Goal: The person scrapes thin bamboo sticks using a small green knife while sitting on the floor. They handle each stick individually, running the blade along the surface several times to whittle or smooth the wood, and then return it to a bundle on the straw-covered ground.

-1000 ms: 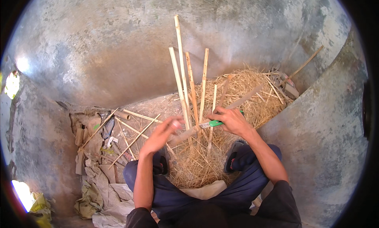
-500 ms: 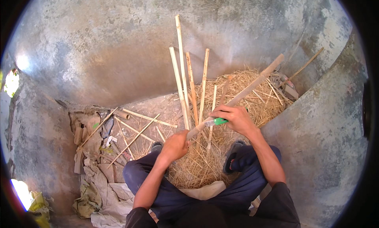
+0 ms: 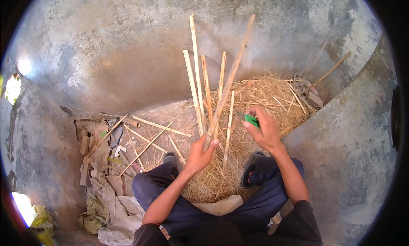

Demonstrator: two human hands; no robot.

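My left hand (image 3: 199, 155) is closed round the lower end of a long bamboo strip (image 3: 232, 73), which slants up and to the right, its top before the wall. In my right hand (image 3: 266, 129), held apart from the strip, is a small green-handled knife (image 3: 252, 120), its short blade pointing left. Just beyond my hands several split bamboo sticks (image 3: 194, 54) lean upward in a fan, their lower ends near the straw between my feet. A shorter pale stick (image 3: 230, 118) stands between my two hands.
Shavings and straw (image 3: 272, 90) are heaped at the right against the grey wall (image 3: 140, 46). Thin sticks (image 3: 149, 146) and a bamboo tube piece (image 3: 132, 122) lie at the left. Crumpled cloth sacking (image 3: 117, 212) is beside my left leg. A thin stick (image 3: 332, 69) leans at the far right.
The bamboo strip has swung from pointing far right to more upright in my left hand. My right hand with the knife has come away from the strip, slightly rightward.
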